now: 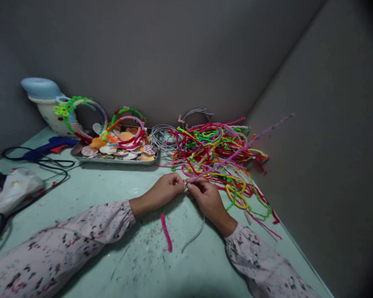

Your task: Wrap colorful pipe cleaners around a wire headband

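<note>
My left hand (167, 189) and my right hand (207, 199) meet over the table, fingertips pinched close together. From between them a long purple pipe cleaner (236, 153) slants up to the right; my right thumb and finger press on its near end. Below my left hand hangs a strip wrapped in pink pipe cleaner (165, 236), with a bit of green above it. A bare grey wire (195, 235) curves down below my right hand. The pink and grey lengths look like parts of one hoop, but my hands hide where they join.
Behind my hands lies a heap of coloured pipe cleaners (211, 142). Left of it are coiled grey wire (165, 138) and a metal tray (118, 162) of shells with wrapped hoops (139, 128). A blue glue gun (51, 148), black cord (57, 180), plastic bag (17, 188) and blue-lidded container (51, 114) occupy the left.
</note>
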A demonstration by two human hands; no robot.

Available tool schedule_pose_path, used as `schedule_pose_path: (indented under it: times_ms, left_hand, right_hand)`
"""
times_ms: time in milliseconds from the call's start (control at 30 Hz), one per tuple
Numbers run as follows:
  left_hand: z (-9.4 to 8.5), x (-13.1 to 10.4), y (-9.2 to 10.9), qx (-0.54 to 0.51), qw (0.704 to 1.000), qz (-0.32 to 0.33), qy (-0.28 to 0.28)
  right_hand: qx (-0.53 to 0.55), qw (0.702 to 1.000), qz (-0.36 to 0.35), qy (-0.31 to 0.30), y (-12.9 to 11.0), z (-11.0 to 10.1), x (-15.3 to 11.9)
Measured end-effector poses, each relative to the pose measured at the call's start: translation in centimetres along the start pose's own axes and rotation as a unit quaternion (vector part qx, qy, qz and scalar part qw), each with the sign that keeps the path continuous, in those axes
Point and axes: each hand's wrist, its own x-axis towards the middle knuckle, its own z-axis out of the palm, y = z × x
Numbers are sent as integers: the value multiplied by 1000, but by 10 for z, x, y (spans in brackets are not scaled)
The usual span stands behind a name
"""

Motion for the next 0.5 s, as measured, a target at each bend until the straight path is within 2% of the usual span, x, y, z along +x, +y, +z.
schedule_pose_path:
  times_ms: [100, 233, 500]
  left_hand:
    - [-1, 0, -1, 8, 1000, 12, -13]
    - [-3, 0, -2, 34, 999, 22, -33]
    - [-1, -1, 0, 132, 991, 38, 5]
  right_hand:
    - [21, 999, 37, -1, 3, 1, 0]
    - [20, 999, 40, -3, 3, 0, 1]
    - [25, 998, 55, 2, 1, 0, 1]
